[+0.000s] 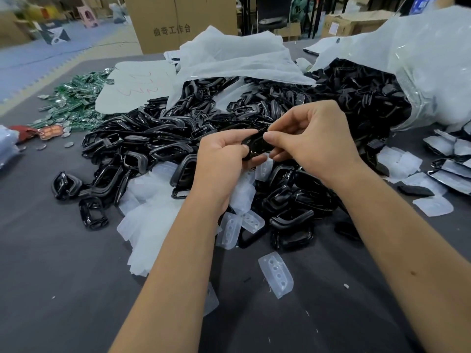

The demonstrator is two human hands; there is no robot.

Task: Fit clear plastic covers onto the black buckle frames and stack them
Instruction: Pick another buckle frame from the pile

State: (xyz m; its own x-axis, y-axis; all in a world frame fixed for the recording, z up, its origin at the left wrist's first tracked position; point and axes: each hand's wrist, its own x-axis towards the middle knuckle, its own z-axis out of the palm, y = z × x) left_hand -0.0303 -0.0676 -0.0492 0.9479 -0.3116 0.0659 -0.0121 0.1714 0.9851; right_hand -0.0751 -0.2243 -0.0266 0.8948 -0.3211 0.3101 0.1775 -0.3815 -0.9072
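Note:
Both hands meet above the middle of a big heap of black buckle frames (158,138). My left hand (219,159) grips one black buckle frame (256,145) from below and the left. My right hand (308,138) pinches the same frame's right end between thumb and fingers. Whether a clear cover sits on this frame is hidden by my fingers. Loose clear plastic covers (150,215) lie in a pile under my left forearm, and a single clear cover (276,275) lies alone on the grey table (63,276). Finished covered frames (451,161) lie stacked at the right edge.
A large clear plastic bag (420,72) spills more black frames at the back right. White sheeting (237,57) covers the back of the heap. Green circuit boards (74,103) lie at the far left. A cardboard box (178,21) stands behind the table.

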